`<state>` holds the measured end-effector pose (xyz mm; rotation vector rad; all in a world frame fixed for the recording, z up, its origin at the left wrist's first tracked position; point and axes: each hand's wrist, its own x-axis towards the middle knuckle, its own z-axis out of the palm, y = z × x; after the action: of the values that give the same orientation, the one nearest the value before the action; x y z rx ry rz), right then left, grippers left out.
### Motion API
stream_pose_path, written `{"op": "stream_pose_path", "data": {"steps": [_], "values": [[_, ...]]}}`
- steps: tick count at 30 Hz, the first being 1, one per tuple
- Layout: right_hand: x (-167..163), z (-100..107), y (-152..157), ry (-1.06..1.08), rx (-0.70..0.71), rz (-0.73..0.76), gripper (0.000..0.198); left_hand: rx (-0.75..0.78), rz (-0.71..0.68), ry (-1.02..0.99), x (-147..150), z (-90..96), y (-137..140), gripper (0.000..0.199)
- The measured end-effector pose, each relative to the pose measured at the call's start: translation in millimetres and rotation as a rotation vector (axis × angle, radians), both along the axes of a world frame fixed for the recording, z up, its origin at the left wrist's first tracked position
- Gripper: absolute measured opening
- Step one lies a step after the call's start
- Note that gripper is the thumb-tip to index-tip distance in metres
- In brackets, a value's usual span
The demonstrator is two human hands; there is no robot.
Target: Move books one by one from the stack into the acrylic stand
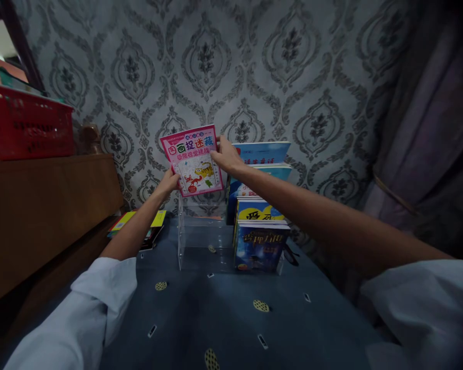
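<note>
A pink picture book (196, 160) with a cartoon tiger and fox on its cover is held up, slightly tilted, between my two hands. My left hand (170, 181) grips its lower left edge, and my right hand (228, 154) pinches its upper right side, thumb on the cover. Below and behind the book is a clear acrylic stepped rack (180, 241). On the rack's right half several books stand in tiers: a dark blue book (260, 249) in front, a yellow and blue book (259, 210) behind it, and light blue books (264, 153) at the back.
More books (158, 220) lie stacked at the left of the dark patterned tablecloth (212, 318). A brown wooden cabinet (54, 205) carries a red plastic basket (27, 123) on the left. Patterned wallpaper (204, 56) backs the table, and a tied curtain (405, 149) hangs at right.
</note>
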<state>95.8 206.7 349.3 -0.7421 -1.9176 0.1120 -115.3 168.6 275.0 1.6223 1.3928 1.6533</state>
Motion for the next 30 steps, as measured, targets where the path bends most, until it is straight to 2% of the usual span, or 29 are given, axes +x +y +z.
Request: {"op": "stream_pose_path", "data": {"steps": [4, 9, 16, 24, 30], "values": [[1.0, 6.7, 14.5, 0.038, 0.042, -0.055, 0.045, -0.015, -0.007, 0.052, 3.2, 3.7, 3.6, 0.046], [3.3, 20.1, 14.7, 0.054, 0.194, -0.119, 0.058, -0.072, -0.024, 0.161, 4.0, 4.2, 9.6, 0.045], [-2.0, 20.3, -5.9, -0.062, 0.254, -0.186, 0.036, -0.118, -0.079, 0.258, 6.6, -8.1, 11.0, 0.035], [8.3, 3.5, -20.7, -0.143, 0.260, -0.193, 0.033, -0.120, -0.100, 0.276, 6.2, -13.5, 9.3, 0.049], [26.0, 3.7, -21.2, -0.169, 0.257, -0.172, 0.030, -0.159, -0.072, 0.253, 8.4, -11.4, 8.2, 0.054]]}}
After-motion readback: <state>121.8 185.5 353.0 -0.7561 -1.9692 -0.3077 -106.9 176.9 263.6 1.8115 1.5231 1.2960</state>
